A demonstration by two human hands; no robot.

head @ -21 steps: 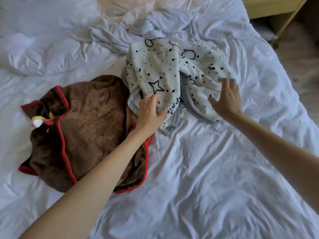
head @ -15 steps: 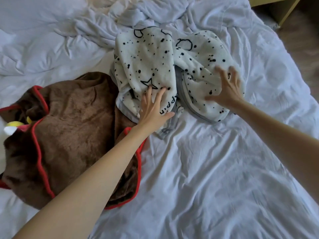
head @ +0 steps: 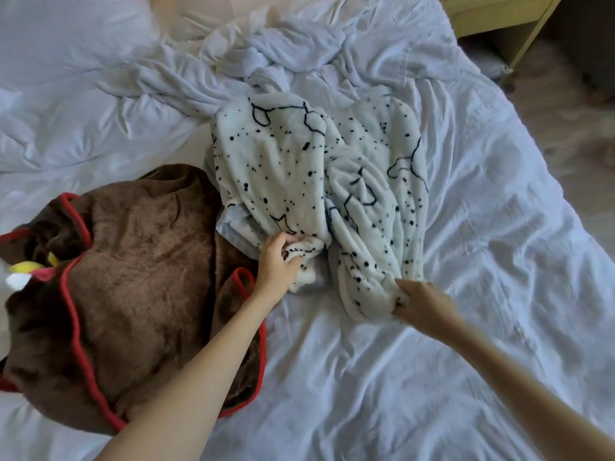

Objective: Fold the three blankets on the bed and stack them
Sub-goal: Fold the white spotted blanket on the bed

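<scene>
Sheets (head: 399, 377), white and heavily creased, cover the bed (head: 519, 194) across nearly the whole view, with a plump pillow (head: 66, 38) at the far left. In the middle lies the spotted blanket (head: 293, 168), white fleece with black dots and outline drawings, bunched into long folds. The left hand (head: 276, 264) grips a fold at its near left edge, fingers curled into the fleece. The right hand (head: 422, 304) pinches a gathered corner at its near right edge. Both forearms reach in bare from the bottom. The brown blanket (head: 143, 261), plush with red piping, lies crumpled to the left, touching the spotted one, and the left forearm crosses over its near corner. A yellow and white bit (head: 21, 272) shows at its left edge; what it is cannot be told. A pale blanket (head: 266, 51) lies twisted beyond the spotted one, toward the head of the bed. Past the bed's far right edge stands yellow-green furniture (head: 492, 11) on a light floor (head: 565, 114), both blurred.
</scene>
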